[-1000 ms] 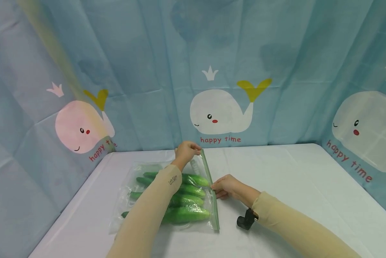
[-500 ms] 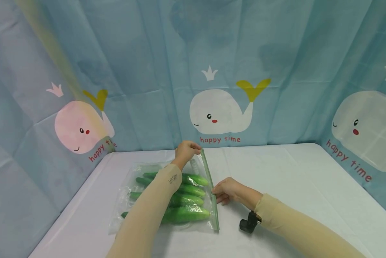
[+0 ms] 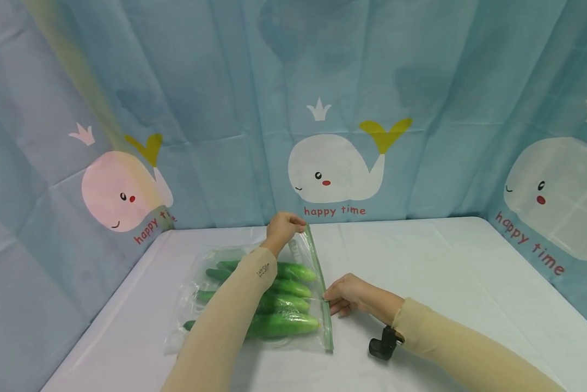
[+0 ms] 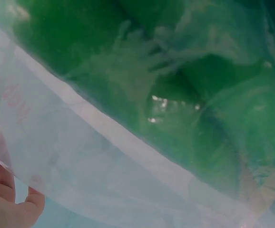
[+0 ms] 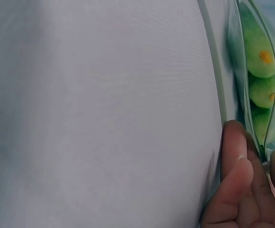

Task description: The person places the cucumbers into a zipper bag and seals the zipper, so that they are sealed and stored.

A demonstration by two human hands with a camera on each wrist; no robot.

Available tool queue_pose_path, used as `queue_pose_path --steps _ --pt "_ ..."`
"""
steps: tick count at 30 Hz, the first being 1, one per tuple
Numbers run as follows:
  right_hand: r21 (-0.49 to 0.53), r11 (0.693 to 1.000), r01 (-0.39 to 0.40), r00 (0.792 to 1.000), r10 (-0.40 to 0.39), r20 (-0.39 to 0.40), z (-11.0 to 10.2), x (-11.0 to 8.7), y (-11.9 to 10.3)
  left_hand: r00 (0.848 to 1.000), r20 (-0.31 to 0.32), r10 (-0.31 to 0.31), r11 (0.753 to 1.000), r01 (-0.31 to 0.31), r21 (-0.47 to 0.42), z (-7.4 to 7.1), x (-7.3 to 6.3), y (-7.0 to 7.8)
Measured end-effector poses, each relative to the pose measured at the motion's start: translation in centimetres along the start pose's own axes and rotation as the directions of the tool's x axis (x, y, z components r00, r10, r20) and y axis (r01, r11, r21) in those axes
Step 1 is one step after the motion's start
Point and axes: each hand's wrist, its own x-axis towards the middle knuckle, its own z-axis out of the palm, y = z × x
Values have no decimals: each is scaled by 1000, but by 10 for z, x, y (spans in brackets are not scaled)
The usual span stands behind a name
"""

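Note:
A clear zip bag [image 3: 188, 305] with a green closure strip [image 3: 328, 326] lies flat, several green cucumbers [image 3: 286, 325] side by side inside. At the strip's far end, my left hand [image 3: 280, 233] pinches the corner; its curled fingers show at the lower left of the left wrist view. Partway along the strip, my right hand [image 3: 347, 294] pinches the strip between thumb and fingers. In the right wrist view the bag's mouth [image 5: 247, 61] gapes around the cucumber ends and its two edges come together at my right fingers [image 5: 233, 142]. My left forearm hides the bag's middle.
A white cloth covers the table [image 3: 421, 256]. Behind it hangs a blue curtain [image 3: 215, 109] printed with whales. Below my right wrist is a small black camera [image 3: 383, 344].
My right hand has slid a short way along the strip toward the near edge of the table. My left hand keeps its hold on the far corner.

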Motion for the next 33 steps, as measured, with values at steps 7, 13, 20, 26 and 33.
queue_pose_path --steps 7,13,20,26,33 --pt "8 1000 0 1000 0 29 1 -5 2 1000 -5 2 1000 -2 0 0 1 1" --pt "13 1000 6 998 -7 67 2 -10 5 1000 -7 1 1000 -1 15 0 2 1" --pt "23 1000 -3 996 0 89 5 -17 8 1000 -18 -6 1000 6 29 -1 1 1" --pt "25 1000 -11 994 8 107 7 -21 9 1000 -25 -17 1000 17 25 0 2 2" --pt "31 999 -26 991 22 130 8 -25 9 999 -31 -16 999 17 30 0 3 2"
